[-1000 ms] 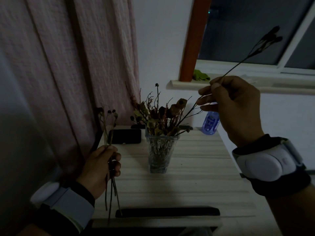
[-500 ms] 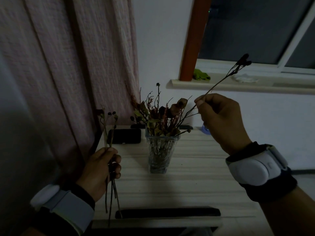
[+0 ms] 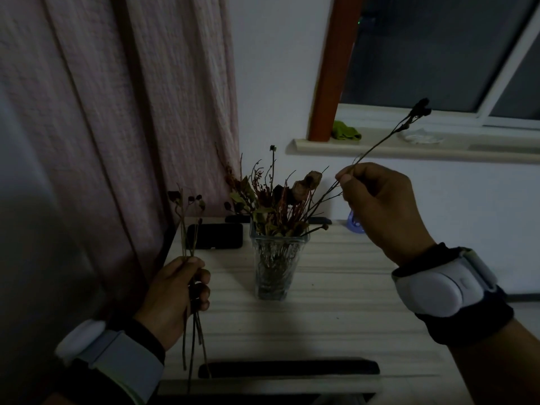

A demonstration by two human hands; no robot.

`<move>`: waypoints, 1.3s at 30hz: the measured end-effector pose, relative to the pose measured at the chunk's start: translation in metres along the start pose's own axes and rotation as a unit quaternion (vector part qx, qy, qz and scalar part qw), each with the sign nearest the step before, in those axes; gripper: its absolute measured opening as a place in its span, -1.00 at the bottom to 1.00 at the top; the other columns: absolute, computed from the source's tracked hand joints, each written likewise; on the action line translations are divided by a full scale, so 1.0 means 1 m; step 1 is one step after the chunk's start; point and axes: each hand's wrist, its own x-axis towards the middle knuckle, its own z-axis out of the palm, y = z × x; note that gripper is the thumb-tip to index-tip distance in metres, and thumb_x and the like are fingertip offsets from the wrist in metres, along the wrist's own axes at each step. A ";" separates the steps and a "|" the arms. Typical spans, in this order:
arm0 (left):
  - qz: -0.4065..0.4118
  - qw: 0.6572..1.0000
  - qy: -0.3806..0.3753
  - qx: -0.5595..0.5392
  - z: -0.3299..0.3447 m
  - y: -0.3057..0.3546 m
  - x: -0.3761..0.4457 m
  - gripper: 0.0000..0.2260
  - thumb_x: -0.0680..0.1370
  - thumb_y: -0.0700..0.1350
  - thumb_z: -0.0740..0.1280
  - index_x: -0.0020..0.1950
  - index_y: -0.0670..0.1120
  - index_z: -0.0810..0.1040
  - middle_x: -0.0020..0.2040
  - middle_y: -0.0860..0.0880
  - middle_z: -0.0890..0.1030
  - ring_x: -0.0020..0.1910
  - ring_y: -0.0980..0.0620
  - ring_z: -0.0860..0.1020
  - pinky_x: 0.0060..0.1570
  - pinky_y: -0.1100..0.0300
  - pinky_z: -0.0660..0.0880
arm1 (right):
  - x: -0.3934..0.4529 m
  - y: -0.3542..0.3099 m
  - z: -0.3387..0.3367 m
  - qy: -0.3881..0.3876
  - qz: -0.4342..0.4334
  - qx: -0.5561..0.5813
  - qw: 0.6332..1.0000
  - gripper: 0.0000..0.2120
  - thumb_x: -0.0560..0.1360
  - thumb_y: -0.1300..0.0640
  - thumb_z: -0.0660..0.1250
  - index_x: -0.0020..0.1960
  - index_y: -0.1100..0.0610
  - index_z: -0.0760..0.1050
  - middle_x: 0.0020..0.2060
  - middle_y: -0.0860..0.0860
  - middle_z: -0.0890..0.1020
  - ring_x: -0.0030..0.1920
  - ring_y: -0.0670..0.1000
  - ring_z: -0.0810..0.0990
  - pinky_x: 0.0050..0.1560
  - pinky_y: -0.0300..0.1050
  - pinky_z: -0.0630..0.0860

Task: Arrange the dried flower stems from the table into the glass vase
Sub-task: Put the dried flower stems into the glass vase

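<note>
My right grip (image 3: pixel 380 200) pinches one dried stem (image 3: pixel 388 135) above the glass vase (image 3: pixel 276 264); my left grip (image 3: pixel 175 296) clutches a bunch of stems (image 3: pixel 190 229).

We have brought our right hand (image 3: pixel 380 206) down from its raised place at about 1 o'clock of the glass vase (image 3: pixel 276 267) and closer in towards it. The single stem (image 3: pixel 382 141) we pinch has sunk with the hand, so its dark flower head now lies against the window sill rather than up on the pane. Its lower end reaches further among the dried flowers (image 3: pixel 280 200) at 2 o'clock of the vase mouth. The blue bottle (image 3: pixel 355 225) is now mostly hidden behind this hand.
</note>
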 end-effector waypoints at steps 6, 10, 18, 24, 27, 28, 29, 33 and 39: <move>0.000 1.000 0.004 0.006 -0.001 -0.001 -0.001 -0.85 0.65 -0.16 0.16 -0.07 -0.11 0.47 -0.34 -0.07 0.51 -0.50 0.00 0.40 -0.46 0.19 0.35 | 0.004 0.000 -0.003 -0.015 0.002 -0.018 1.000 -0.87 0.59 0.23 0.28 -0.04 0.21 0.60 -0.35 -0.02 0.57 -0.33 -0.16 0.51 -0.23 -0.29 0.50; -0.001 1.000 0.006 0.004 -0.001 -0.002 -0.001 -0.85 0.65 -0.15 0.17 -0.06 -0.12 0.48 -0.34 -0.07 0.51 -0.50 0.00 0.41 -0.46 0.19 0.37 | -0.003 0.006 0.004 -0.035 0.003 -0.032 0.999 -0.83 0.60 0.20 0.28 -0.07 0.24 0.60 -0.37 0.08 0.55 -0.35 -0.09 0.47 -0.26 -0.14 0.49; -0.003 1.000 0.005 0.004 -0.003 -0.002 0.000 -0.85 0.65 -0.14 0.17 -0.07 -0.12 0.47 -0.33 -0.08 0.51 -0.49 -0.01 0.40 -0.47 0.18 0.37 | -0.009 0.014 0.011 -0.032 0.019 -0.044 0.998 -0.88 0.58 0.18 0.31 -0.02 0.16 0.63 -0.30 -0.03 0.63 -0.33 -0.21 0.54 -0.24 -0.38 0.51; -0.001 1.000 0.008 0.003 -0.002 -0.003 -0.001 -0.86 0.65 -0.16 0.16 -0.06 -0.13 0.47 -0.33 -0.09 0.50 -0.50 -0.01 0.39 -0.48 0.18 0.36 | -0.026 0.015 -0.002 -0.002 0.041 -0.041 0.998 -0.86 0.58 0.15 0.31 -0.09 0.14 0.61 -0.32 -0.04 0.63 -0.34 -0.17 0.56 -0.26 -0.38 0.50; -0.002 1.000 0.004 -0.003 -0.001 -0.003 0.000 -0.85 0.65 -0.16 0.16 -0.06 -0.14 0.47 -0.34 -0.09 0.49 -0.52 0.01 0.39 -0.49 0.20 0.35 | -0.050 0.020 -0.001 -0.004 0.079 -0.014 0.997 -0.74 0.58 0.12 0.31 -0.26 0.18 0.55 -0.46 0.01 0.56 -0.47 -0.16 0.46 -0.39 -0.33 0.40; -0.002 1.000 0.004 -0.004 -0.001 -0.003 -0.001 -0.85 0.65 -0.16 0.16 -0.06 -0.14 0.47 -0.34 -0.08 0.50 -0.53 0.01 0.39 -0.49 0.21 0.35 | -0.059 0.020 0.001 -0.021 0.095 -0.004 0.995 -0.71 0.58 0.11 0.32 -0.28 0.19 0.54 -0.48 0.02 0.55 -0.48 -0.14 0.45 -0.39 -0.31 0.38; -0.002 1.000 0.002 -0.004 0.000 -0.003 -0.001 -0.85 0.65 -0.15 0.17 -0.06 -0.14 0.47 -0.35 -0.07 0.50 -0.54 0.02 0.39 -0.50 0.22 0.34 | -0.069 0.020 0.004 -0.048 0.110 0.003 0.993 -0.70 0.57 0.10 0.32 -0.30 0.21 0.54 -0.49 0.03 0.55 -0.48 -0.13 0.45 -0.39 -0.30 0.38; 0.000 1.000 -0.004 -0.002 0.005 -0.001 -0.008 -0.87 0.64 -0.16 0.18 -0.06 -0.14 0.47 -0.37 -0.06 0.48 -0.55 0.04 0.32 -0.51 0.26 0.25 | -0.108 0.016 0.034 -0.188 0.141 0.029 0.972 -0.71 0.56 0.14 0.35 -0.31 0.24 0.57 -0.47 0.03 0.59 -0.45 -0.16 0.50 -0.35 -0.31 0.41; 0.007 1.000 0.002 0.007 -0.002 0.009 -0.012 -0.86 0.64 -0.16 0.18 -0.05 -0.14 0.48 -0.37 -0.05 0.44 -0.57 0.08 0.21 -0.53 0.33 0.14 | -0.125 0.004 0.107 -0.266 0.134 0.062 0.953 -0.87 0.56 0.01 0.34 -0.11 0.02 0.61 -0.26 0.06 0.64 -0.22 0.07 0.63 -0.14 -0.02 0.56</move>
